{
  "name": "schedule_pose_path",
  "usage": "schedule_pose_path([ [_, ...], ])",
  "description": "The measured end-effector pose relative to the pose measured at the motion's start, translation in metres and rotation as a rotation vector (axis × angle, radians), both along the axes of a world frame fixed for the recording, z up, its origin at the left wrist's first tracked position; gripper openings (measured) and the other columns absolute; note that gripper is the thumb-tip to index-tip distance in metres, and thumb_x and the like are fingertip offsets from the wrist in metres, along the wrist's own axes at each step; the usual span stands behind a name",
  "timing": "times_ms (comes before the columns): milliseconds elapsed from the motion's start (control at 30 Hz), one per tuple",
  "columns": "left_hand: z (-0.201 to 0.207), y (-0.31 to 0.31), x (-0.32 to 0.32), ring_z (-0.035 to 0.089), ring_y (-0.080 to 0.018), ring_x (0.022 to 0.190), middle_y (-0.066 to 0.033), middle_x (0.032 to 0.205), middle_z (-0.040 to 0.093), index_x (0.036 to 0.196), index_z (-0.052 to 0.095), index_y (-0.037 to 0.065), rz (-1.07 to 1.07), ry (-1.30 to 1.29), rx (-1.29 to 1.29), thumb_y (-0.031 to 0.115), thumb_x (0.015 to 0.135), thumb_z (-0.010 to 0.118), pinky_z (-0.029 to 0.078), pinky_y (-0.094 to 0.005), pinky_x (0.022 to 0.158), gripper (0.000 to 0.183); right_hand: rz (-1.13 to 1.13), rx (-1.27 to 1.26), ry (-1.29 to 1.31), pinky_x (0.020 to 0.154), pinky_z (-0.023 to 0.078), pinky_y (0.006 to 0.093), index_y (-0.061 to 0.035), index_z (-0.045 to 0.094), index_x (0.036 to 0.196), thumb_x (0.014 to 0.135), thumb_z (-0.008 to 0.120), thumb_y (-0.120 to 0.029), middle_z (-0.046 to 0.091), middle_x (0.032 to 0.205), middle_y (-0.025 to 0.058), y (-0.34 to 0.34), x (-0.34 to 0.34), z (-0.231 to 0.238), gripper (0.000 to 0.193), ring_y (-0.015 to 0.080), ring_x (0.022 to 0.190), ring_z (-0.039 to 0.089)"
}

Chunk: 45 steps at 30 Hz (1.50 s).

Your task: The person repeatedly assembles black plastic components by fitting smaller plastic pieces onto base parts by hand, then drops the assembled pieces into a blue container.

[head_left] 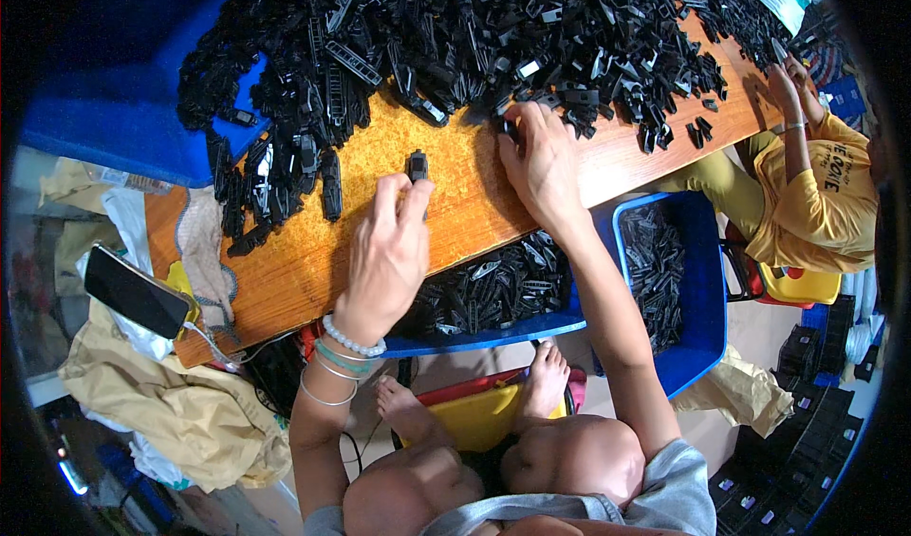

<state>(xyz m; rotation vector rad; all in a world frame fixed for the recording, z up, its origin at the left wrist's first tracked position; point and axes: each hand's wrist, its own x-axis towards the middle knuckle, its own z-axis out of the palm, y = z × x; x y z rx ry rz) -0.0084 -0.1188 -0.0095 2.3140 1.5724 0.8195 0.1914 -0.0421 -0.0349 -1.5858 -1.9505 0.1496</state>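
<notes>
My left hand (387,247) is over the orange wooden table (465,204), fingers bent down around a small black plastic piece (418,165) whose end shows past the fingertips. To its right, my right hand (545,166) is closed at the near edge of a large heap of black plastic parts (455,33). Another dark piece (511,130) shows at its fingertips, partly hidden by the fingers. Left of my left hand, a long black part (330,185) lies at the heap's edge.
A blue bin (697,346) of black parts stands right of my arm; another blue container (493,335) sits under the table edge. A phone (138,291) and a cloth (204,251) are at left. A co-worker in yellow (821,194) sits at right.
</notes>
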Motion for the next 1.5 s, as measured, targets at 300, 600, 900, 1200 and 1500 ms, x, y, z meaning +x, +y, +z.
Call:
schedule_pose_path([
  [300,-0.013,0.024,-0.007,0.059,-0.0324,0.102,-0.0152,0.11,0.062,0.104,0.064,-0.001,-0.098,-0.159,-0.022,-0.001,0.076,0.072,0.048,-0.0391,0.089,0.029,0.003,0.06,0.151,0.084,0.043,0.0419,-0.0007,0.068,0.097,0.076,0.074,-0.01,0.062,0.097,0.0144,-0.026,0.012,-0.002,0.024,0.0325,0.095,0.056],
  [600,-0.016,0.022,-0.004,0.06,-0.0308,0.096,-0.0142,0.099,0.064,0.095,0.067,-0.004,-0.012,-0.194,0.075,0.0,0.072,0.077,0.05,-0.0375,0.084,0.025,0.213,-0.306,0.485,0.068,0.048,0.0351,0.0019,0.07,0.101,0.079,0.075,-0.007,0.062,0.079,0.0137,-0.072,-0.009,0.006,0.024,0.0273,0.074,0.06],
  [900,-0.022,0.019,-0.009,0.058,-0.0322,0.094,-0.0153,0.098,0.063,0.1,0.067,-0.006,-0.041,-0.264,0.146,-0.01,0.076,0.066,0.05,-0.0389,0.082,0.024,0.169,-0.232,0.485,0.068,0.046,0.0338,0.0023,0.071,0.098,0.078,0.074,-0.003,0.062,0.079,0.0119,-0.07,-0.014,0.007,0.021,0.026,0.075,0.057],
  [1200,-0.018,0.019,-0.008,0.06,-0.03,0.093,-0.0144,0.098,0.065,0.098,0.069,-0.005,-0.068,-0.288,0.102,-0.011,0.08,0.061,0.05,-0.0354,0.082,0.021,0.25,-0.074,0.354,0.079,0.042,0.0376,-0.0003,0.072,0.096,0.074,0.076,-0.005,0.059,0.091,0.0093,-0.06,-0.027,-0.004,0.023,0.0275,0.087,0.053],
  [1500,-0.008,0.01,-0.075,0.061,-0.0286,0.085,-0.0137,0.092,0.062,0.101,0.067,-0.003,0.41,-0.193,0.185,-0.002,0.089,0.058,0.048,-0.037,0.075,0.015,0.356,-0.27,0.424,0.084,0.049,0.0337,-0.0038,0.069,0.115,0.087,0.068,-0.008,0.063,0.101,0.0111,-0.048,0.011,0.023,0.028,0.0246,0.096,0.062],
])
